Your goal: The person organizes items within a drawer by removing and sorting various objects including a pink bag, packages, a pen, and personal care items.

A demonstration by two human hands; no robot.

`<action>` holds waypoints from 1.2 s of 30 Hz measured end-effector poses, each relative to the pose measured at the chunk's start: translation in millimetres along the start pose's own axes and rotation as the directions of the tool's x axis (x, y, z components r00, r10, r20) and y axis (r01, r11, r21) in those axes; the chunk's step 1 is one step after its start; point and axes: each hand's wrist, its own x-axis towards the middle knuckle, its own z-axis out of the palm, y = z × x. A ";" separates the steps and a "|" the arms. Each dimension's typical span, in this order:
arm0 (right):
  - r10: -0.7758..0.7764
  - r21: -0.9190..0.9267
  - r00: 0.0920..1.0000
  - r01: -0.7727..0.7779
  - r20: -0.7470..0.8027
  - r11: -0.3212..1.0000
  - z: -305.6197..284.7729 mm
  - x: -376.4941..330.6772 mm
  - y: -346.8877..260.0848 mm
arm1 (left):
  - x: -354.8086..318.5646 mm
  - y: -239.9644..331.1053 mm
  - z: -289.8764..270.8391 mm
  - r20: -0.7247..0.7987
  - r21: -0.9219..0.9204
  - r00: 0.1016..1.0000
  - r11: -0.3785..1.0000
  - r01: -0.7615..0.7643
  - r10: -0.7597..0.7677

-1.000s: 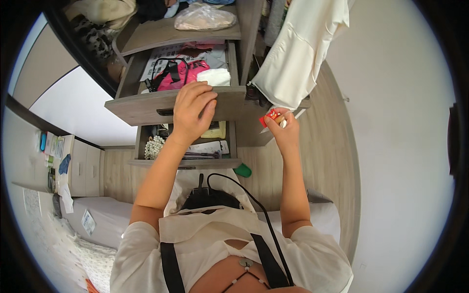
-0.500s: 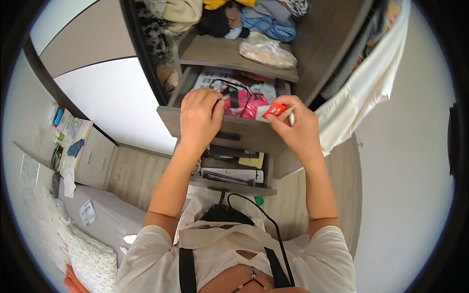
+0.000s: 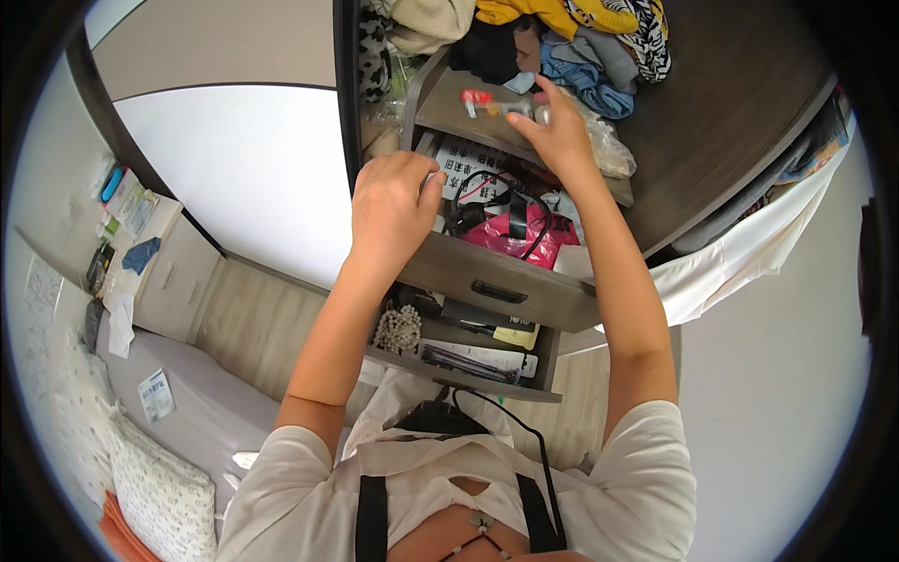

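Observation:
My left hand (image 3: 393,211) lies over the left rim of the upper open drawer (image 3: 496,281), fingers curled onto its edge. That drawer holds a pink bag (image 3: 520,234), black cables and a printed white sheet. My right hand (image 3: 559,131) reaches up to the wooden shelf (image 3: 440,108) above the drawer. Its fingertips pinch the end of a small clear item with a red cap (image 3: 479,99), which rests on the shelf. A crumpled plastic bag (image 3: 607,150) lies just right of that hand.
A lower drawer (image 3: 468,375) stands open with pearl beads (image 3: 398,328) and flat packets. Piled clothes (image 3: 571,28) fill the compartment above the shelf. A white garment (image 3: 749,258) hangs at right. At left are a white cabinet (image 3: 169,272) and a bed with a pillow (image 3: 150,468).
My right hand has risen from the upper drawer's front to the shelf, carrying the red-capped item there. My left hand has slid to the drawer's left rim. The view has tilted upward.

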 end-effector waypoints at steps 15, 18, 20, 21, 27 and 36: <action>0.198 0.738 0.712 -0.636 0.674 -0.224 -47.1 -87.8 -24.8 | -32.4 45.9 1.2 0.220 -0.536 0.960 0.801 0.268 -0.174; 0.308 0.767 0.704 -0.607 0.640 -0.207 -39.1 -92.5 -36.7 | -29.3 55.5 12.0 0.450 -0.684 0.855 0.516 0.515 -0.257; 0.354 0.777 0.695 -0.596 0.626 -0.203 -42.3 -97.0 -53.3 | -24.4 59.6 17.7 0.538 -0.671 0.802 0.444 0.593 -0.258; 0.377 0.782 0.690 -0.591 0.618 -0.200 -44.2 -99.3 -62.6 | -22.6 62.7 19.3 0.542 -0.666 0.799 0.446 0.597 -0.260; 0.313 0.816 0.758 -0.564 0.572 -0.126 -38.8 -114.3 -74.0 | -23.9 62.0 37.5 0.482 -0.668 0.845 0.527 0.525 -0.232; 0.038 0.150 0.978 -0.070 0.203 0.986 -53.0 -147.8 -39.7 | -70.5 12.6 -34.9 0.240 -0.586 0.857 0.636 0.502 -0.456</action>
